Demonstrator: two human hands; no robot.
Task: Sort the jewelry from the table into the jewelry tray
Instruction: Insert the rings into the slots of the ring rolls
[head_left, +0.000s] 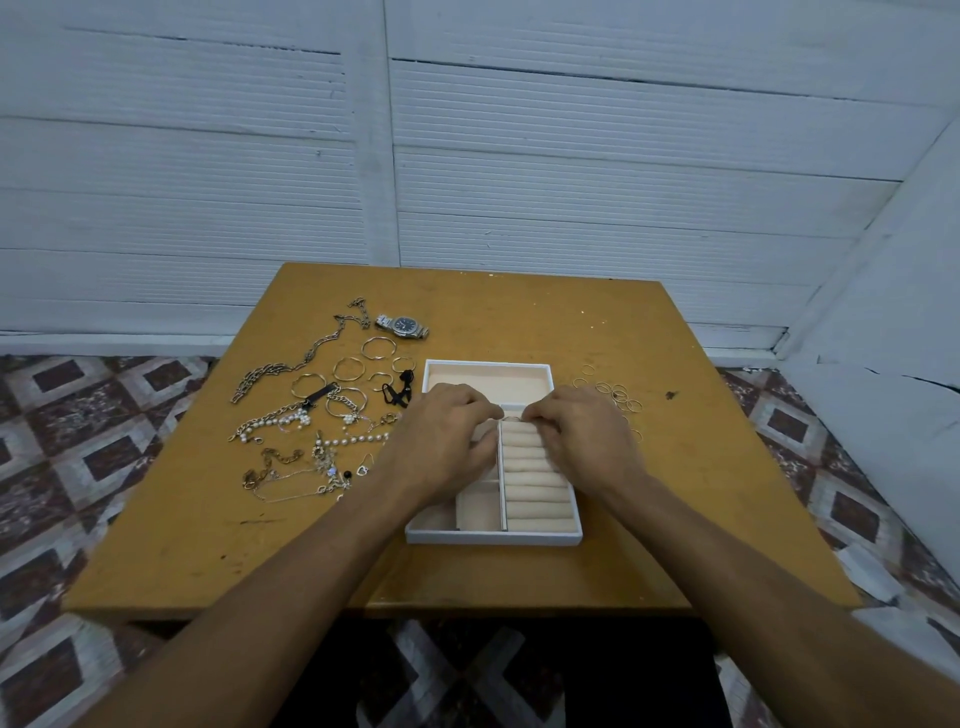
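Note:
A white jewelry tray (493, 537) with beige lining stands in the middle of the table. Both hands hover over its ring rolls (535, 493). My left hand (441, 441) and my right hand (582, 441) meet at the top of the rolls, their fingertips pinching a thin ring (511, 418) between them. Several thin rings (618, 395) lie loose to the right of the tray. Left of it lie hoop earrings (378, 347), chains (296, 364), pearl bracelets (291, 421) and a silver watch (404, 326).
The yellow wooden table (519, 582) is scuffed and stands on a patterned tile floor (78, 415). A white panelled wall (467, 156) rises close behind it. The tray's back compartment (488, 376) holds nothing.

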